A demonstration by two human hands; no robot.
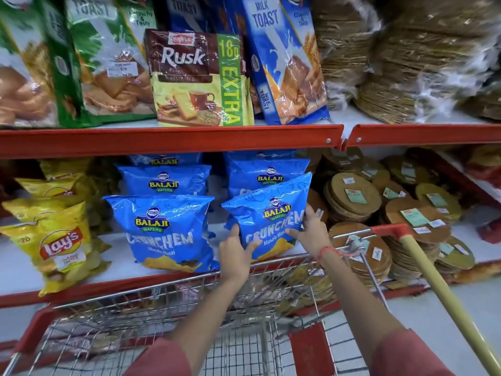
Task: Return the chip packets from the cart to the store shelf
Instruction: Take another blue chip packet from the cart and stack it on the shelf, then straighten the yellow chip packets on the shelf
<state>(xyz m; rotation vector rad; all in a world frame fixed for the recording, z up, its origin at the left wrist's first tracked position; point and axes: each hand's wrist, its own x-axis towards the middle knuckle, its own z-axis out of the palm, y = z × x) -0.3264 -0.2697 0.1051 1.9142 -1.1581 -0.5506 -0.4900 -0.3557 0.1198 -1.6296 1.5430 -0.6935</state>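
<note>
A blue Balaji Crunchem chip packet [268, 215] is held tilted over the front of the lower shelf [127, 260], in the right-hand row of blue packets. My left hand [235, 255] grips its lower left edge and my right hand [311, 229] grips its right side. Behind it stand more blue packets [267, 172]. Another row of the same blue packets [165, 229] stands just to the left. The wire cart [173, 321] with red corners sits below my arms, and I see no chip packets in the part of its basket that shows.
Yellow Lay's packets [54, 240] fill the shelf's left end. Stacks of round flat papad packs [352, 199] lie to the right. Rusk [198, 77] and toast bags stand on the upper shelf, behind its red front rail [168, 139]. The cart's yellow handle bar [444, 294] slants at the right.
</note>
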